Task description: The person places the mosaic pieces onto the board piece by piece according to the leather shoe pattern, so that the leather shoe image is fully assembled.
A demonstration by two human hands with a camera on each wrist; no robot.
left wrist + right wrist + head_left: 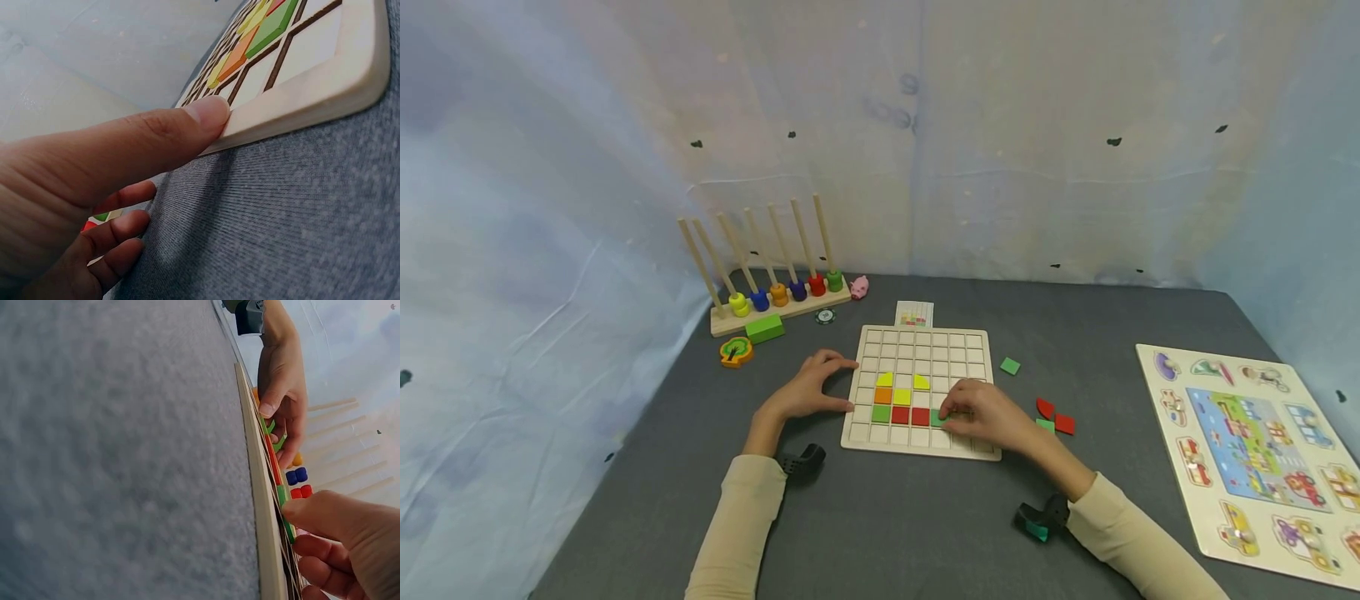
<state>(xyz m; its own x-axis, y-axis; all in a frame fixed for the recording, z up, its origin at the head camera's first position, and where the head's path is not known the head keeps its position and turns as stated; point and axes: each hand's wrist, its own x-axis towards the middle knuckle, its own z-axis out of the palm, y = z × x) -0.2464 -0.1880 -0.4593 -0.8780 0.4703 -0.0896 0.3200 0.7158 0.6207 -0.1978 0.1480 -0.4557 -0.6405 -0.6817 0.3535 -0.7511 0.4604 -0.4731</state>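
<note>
Head view: seven tiles fill the grid board; right hand pinches a green tile into a cell, left hand, fingers relaxed, steadies the edge; loose tiles remain on the tabletop.

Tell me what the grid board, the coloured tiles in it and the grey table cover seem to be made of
The grid board looks like pale unfinished wood: matte, with a thick rounded edge in the left wrist view. The coloured tiles seem to be painted wood, flat and evenly coloured, though plastic is possible. The grey table cover looks like woven or knitted fabric, its fine ribbed texture showing close up.
</note>
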